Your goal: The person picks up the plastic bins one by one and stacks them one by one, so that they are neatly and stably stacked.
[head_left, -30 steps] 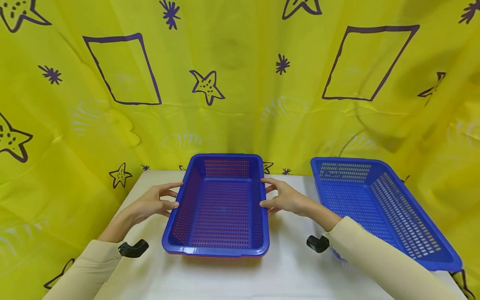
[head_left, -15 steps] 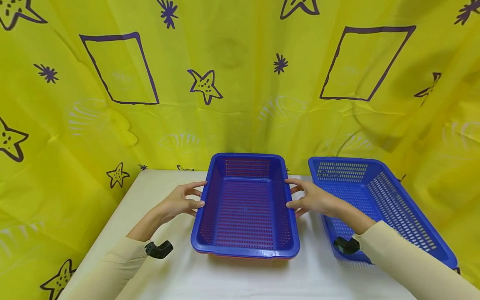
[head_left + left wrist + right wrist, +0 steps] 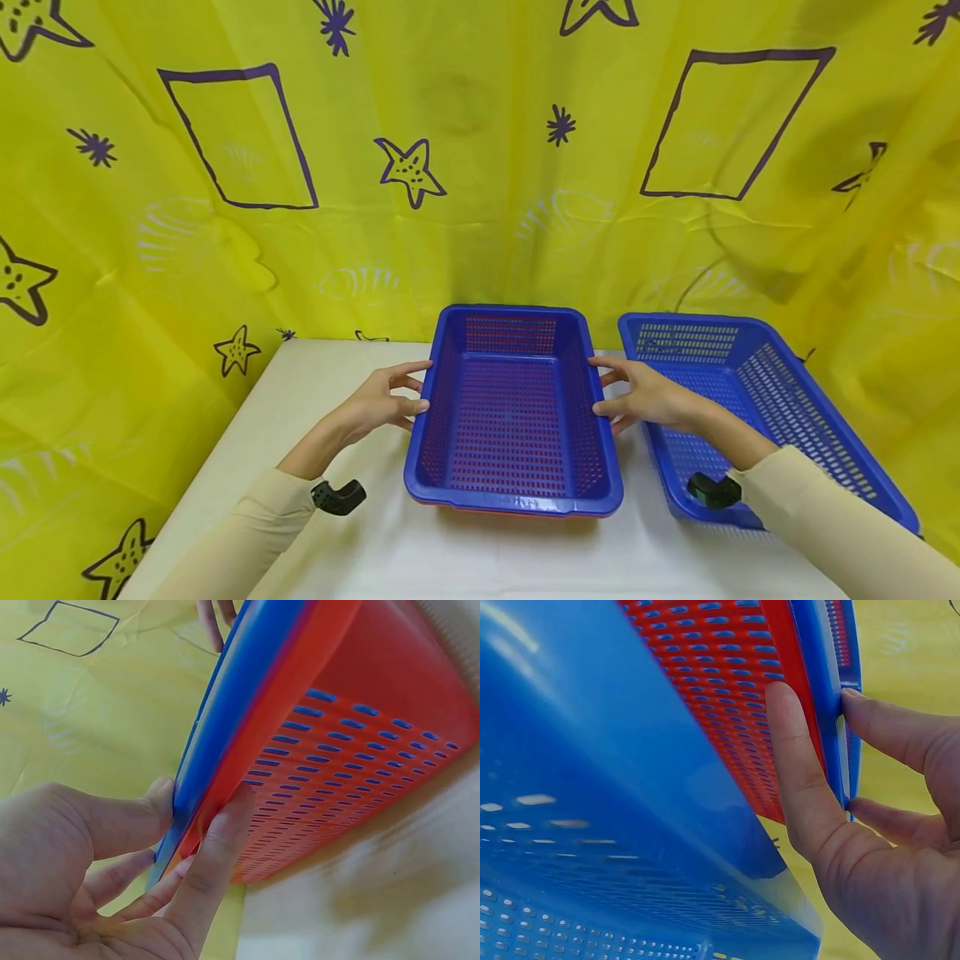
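Observation:
A blue plastic basket (image 3: 517, 504) sits nested inside a red basket (image 3: 360, 772), whose slotted wall shows under the blue rim in both wrist views. My left hand (image 3: 382, 400) grips the pair by the left rim, thumb on the blue edge and fingers under it against the red wall. On the opposite side my right hand (image 3: 637, 396) holds the right rim the same way, fingers spread along it. Red mesh shows through the holes of the blue basket, and nothing lies in it.
A second, larger blue basket (image 3: 817, 400) stands at the right, close beside the nested pair, with my right forearm over it. The white table (image 3: 315, 375) ends at a yellow patterned curtain (image 3: 480, 167) at the back and left.
Both hands have carried the nested baskets to the right, nearer the larger blue basket. Most of the shift came in the first half second; the grip looks the same.

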The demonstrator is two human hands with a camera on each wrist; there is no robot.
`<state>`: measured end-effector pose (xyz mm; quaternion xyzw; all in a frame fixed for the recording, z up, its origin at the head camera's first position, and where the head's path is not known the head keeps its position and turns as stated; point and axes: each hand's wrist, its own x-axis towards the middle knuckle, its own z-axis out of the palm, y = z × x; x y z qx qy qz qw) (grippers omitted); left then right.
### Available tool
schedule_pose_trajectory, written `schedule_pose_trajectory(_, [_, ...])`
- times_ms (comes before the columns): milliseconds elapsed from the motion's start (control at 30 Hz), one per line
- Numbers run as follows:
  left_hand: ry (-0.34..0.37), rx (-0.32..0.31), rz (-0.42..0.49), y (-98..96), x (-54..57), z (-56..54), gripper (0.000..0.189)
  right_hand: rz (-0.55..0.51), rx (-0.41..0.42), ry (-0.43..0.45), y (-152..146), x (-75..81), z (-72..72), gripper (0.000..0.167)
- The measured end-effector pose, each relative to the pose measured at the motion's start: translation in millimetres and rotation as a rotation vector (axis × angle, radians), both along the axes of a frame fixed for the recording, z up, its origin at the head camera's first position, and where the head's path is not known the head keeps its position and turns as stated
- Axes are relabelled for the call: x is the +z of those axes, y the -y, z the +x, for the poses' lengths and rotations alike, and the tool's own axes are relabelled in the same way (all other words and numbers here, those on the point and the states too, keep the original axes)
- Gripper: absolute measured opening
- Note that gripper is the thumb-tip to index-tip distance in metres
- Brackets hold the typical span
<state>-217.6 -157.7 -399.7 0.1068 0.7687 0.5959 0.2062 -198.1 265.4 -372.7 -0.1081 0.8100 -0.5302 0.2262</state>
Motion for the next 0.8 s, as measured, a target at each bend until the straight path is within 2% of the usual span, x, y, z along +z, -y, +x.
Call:
schedule_pose_trajectory(200, [0.007, -0.036, -0.008, -0.2, 3.6, -1.8, 0.071, -0.014, 0.01, 0.007, -3, 2.0, 0.3, 0.09])
schedule_pose_trajectory(333, [-0.023, -0.078, -0.074, 1.1, 11.4, -4.0, 0.069, -0.003, 0.038, 0.001, -9, 10.8, 0.6, 0.095])
schedule_pose_trajectory(433, [-0.095, -0.091, -0.155, 1.0, 19.4, -5.9, 0.068, 0.04, 0.069, -0.037, -17, 21.8, 2.0, 0.097])
schedule_pose_trajectory(533, [-0.197, -0.081, -0.22, -1.3, 27.8, -7.9, 0.069, 0.098, 0.09, -0.105, -23, 33.7, 4.3, 0.096])
schedule_pose_trajectory(700, [-0.398, -0.024, -0.29, -11.3, 40.4, -12.0, 0.07, 0.168, 0.078, -0.264, -33, 51.8, 8.6, 0.089])
schedule_pose_trajectory(800, [-0.469, 0.02, -0.288, -21.9, 49.3, -14.0, 0.072, 0.211, 0.07, -0.378, -41, 61.1, 10.0, 0.084])
